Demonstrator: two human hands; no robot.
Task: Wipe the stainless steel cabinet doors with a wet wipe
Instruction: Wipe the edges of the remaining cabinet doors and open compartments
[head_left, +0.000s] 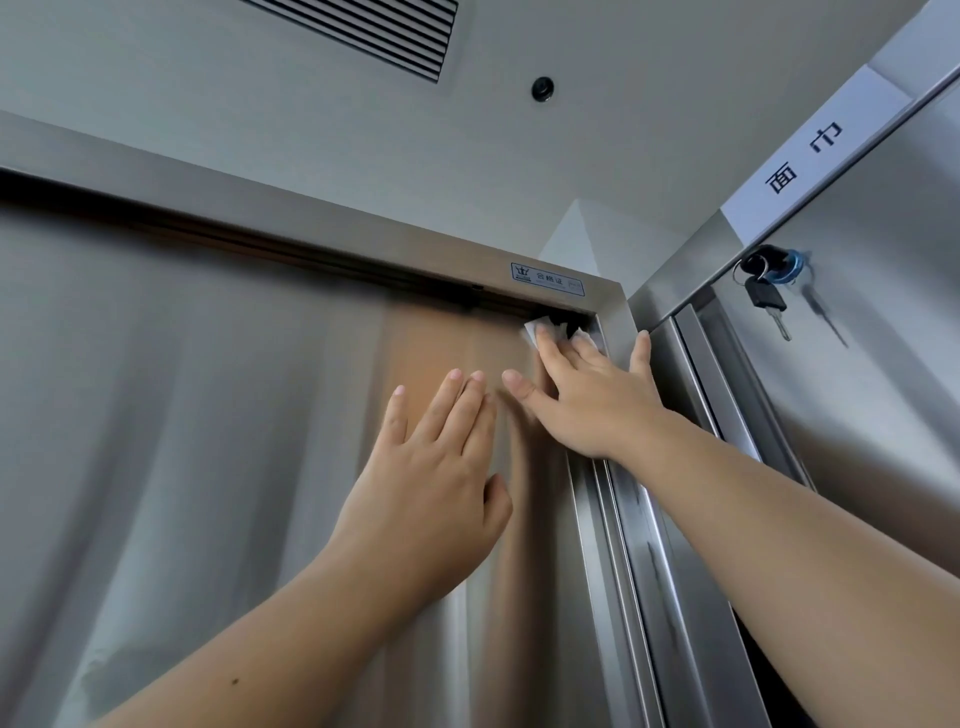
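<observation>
At door's top corner, right hand (587, 395) presses crumpled white wipe (535, 328) flat on brushed steel door (208, 415).

The cabinet door (208, 415) beneath the flat fingers (449, 400) of the left hand (431, 467) is smooth brushed stainless steel with a hazy sheen. Under the fingertips (543, 335) of the right hand (587, 400), the wet wipe (531, 330) is thin, white and crumpled. Above them, the satin metal frame (311, 228) bears a glossy sticker (546, 279). Right of them are a matt paper label (810, 161) and a black-plastic-headed key (768, 300).
</observation>
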